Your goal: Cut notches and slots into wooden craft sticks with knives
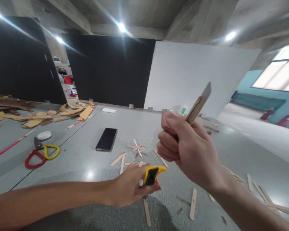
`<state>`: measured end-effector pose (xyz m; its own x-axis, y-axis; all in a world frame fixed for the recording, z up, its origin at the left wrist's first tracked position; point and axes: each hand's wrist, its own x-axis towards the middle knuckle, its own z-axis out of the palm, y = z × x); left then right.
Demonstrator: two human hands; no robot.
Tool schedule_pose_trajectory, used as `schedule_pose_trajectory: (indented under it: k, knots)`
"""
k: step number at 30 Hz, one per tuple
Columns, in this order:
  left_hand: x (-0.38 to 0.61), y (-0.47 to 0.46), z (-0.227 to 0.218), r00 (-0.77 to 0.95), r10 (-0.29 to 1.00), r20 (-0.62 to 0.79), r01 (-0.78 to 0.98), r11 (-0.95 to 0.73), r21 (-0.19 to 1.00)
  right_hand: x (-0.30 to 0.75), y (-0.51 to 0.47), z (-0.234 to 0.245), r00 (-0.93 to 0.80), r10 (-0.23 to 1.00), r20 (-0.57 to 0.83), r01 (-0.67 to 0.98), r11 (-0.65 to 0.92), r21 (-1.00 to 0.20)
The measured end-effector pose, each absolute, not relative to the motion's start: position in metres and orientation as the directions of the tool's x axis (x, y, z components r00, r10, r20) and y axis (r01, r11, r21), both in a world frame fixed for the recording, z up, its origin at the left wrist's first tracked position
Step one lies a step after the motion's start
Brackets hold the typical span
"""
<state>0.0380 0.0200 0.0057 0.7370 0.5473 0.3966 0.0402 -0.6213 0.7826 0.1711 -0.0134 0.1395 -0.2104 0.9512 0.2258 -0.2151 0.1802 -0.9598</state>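
Note:
My right hand (188, 150) is raised over the grey table (86, 160) in a fist, gripping a utility knife (197, 105) whose blade points up and to the right. Lower down, my left hand (130, 187) is closed on a small yellow and black piece (152, 175), which looks like a part of the knife. Several wooden craft sticks (137, 148) lie scattered on the table under and beyond both hands. One stick (146, 211) pokes out below my left hand.
A black phone (106, 139) lies face up beyond my left hand. Scissors (40, 154) with red and yellow handles sit at the left, near a white round object (44, 135). Cardboard scraps (33, 115) pile at the far left. More sticks (257, 189) lie at the right.

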Motion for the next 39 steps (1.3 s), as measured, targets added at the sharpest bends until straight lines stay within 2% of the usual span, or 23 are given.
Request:
schedule_pose_trajectory:
  k: [3,6,10,13,17,19,23,26,27,28,29,33,36,39]
  knots:
    - [0.038,0.02,0.005,0.747,0.537,0.391,0.043,-0.626,0.778,0.169,-0.015,0.139,-0.271,0.948,0.167,-0.156,0.128,-0.979]
    - [0.038,0.02,0.003,0.735,0.537,0.414,0.024,-0.631,0.775,0.168,-0.015,0.14,-0.237,0.945,0.225,-0.201,0.179,-0.963]
    - [0.037,0.02,0.002,0.74,0.518,0.43,-0.01,-0.63,0.777,0.169,-0.015,0.146,-0.279,0.944,0.174,-0.141,0.139,-0.98]
    - [0.037,0.02,0.004,0.739,0.531,0.414,0.005,-0.618,0.786,0.172,-0.014,0.152,-0.215,0.946,0.241,-0.17,0.207,-0.963]
    - [0.037,0.02,0.007,0.741,0.533,0.408,0.023,-0.628,0.778,0.171,-0.013,0.15,-0.277,0.95,0.143,-0.099,0.119,-0.988]
    - [0.036,0.02,0.007,0.74,0.554,0.381,0.06,-0.619,0.783,0.169,-0.014,0.145,-0.248,0.953,0.174,-0.123,0.147,-0.981]
    - [0.035,0.021,0.006,0.74,0.574,0.35,0.105,-0.613,0.783,0.169,-0.015,0.141,-0.289,0.946,0.149,-0.073,0.133,-0.988]
    - [0.036,0.02,0.005,0.727,0.596,0.34,0.113,-0.592,0.798,0.184,-0.014,0.151,-0.215,0.95,0.228,-0.108,0.209,-0.972]
    - [0.036,0.02,0.005,0.723,0.605,0.332,0.113,-0.578,0.808,0.192,-0.012,0.153,-0.17,0.951,0.257,-0.065,0.249,-0.966]
    - [0.037,0.02,0.005,0.722,0.613,0.321,0.111,-0.561,0.82,0.202,-0.011,0.154,-0.087,0.95,0.301,0.126,0.31,-0.942]
    - [0.037,0.02,0.005,0.723,0.618,0.31,0.109,-0.544,0.832,0.211,-0.008,0.152,-0.062,0.949,0.308,0.219,0.314,-0.924]
    - [0.038,0.022,0.007,0.724,0.63,0.281,0.086,-0.486,0.87,0.254,0.001,0.111,-0.042,0.966,0.254,0.534,0.237,-0.812]
    - [0.037,0.023,0.01,0.717,0.639,0.279,0.029,-0.427,0.904,0.283,-0.002,0.063,-0.016,0.973,0.229,0.706,0.173,-0.687]
    - [0.037,0.024,0.014,0.678,0.677,0.288,-0.056,-0.342,0.938,0.295,-0.015,0.029,-0.037,0.979,0.198,0.788,0.15,-0.597]
